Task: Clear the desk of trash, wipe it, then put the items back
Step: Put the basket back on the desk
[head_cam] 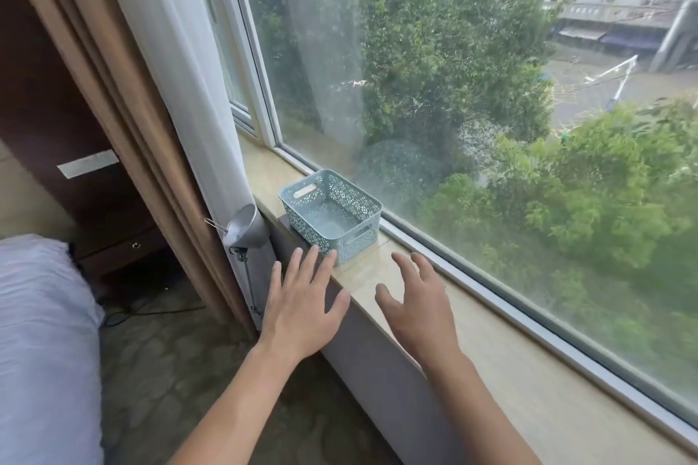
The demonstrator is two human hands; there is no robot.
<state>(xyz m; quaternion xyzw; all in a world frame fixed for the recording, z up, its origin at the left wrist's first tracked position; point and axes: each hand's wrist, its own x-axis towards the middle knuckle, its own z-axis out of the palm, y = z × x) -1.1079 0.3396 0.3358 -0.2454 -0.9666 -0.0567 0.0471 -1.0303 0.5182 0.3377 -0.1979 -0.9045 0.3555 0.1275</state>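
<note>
On the sill: basket (331, 214), by the glass.
Left hand (302, 308): fingers spread wide, holding nothing, fingertips near basket.
Right hand (417, 308): spread, holding nothing.
Advice: grip both short ends, lift level.

The basket (332, 215) is small, pale blue plastic, rectangular, with lace-like holes in its walls and a slot handle at each short end. It stands upright and is empty. It sits on the beige window sill (491, 362), just beside the glass, its long side pointing toward 11 o'clock and its near corner toward 6 o'clock.
</note>
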